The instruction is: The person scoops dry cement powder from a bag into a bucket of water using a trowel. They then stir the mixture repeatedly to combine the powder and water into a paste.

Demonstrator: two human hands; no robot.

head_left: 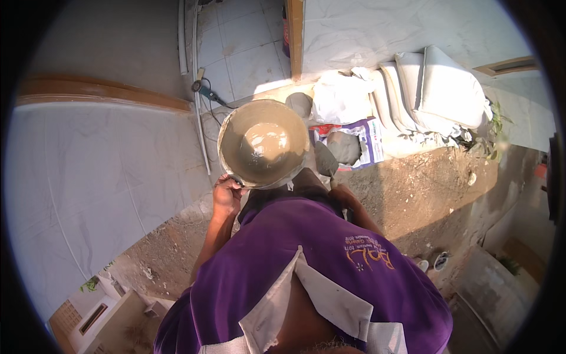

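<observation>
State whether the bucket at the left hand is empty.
Not empty: murky brown liquid shows inside the bucket, its surface reflecting light; how deep, I cannot tell.

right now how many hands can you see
2: the left hand grips the near left rim of the bucket, and the right hand holds the trowel by its handle. No others show.

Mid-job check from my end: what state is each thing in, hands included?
Bucket: uncovered, part-filled with brownish liquid.
Trowel: held, blade pointing away from the person.
Left hand: closed on the bucket's rim.
Right hand: closed around the trowel's handle.
Printed bag: open, grey material exposed.
White sacks: full-looking, leaning together.
Angle grinder: lying down; power state unclear.
</observation>
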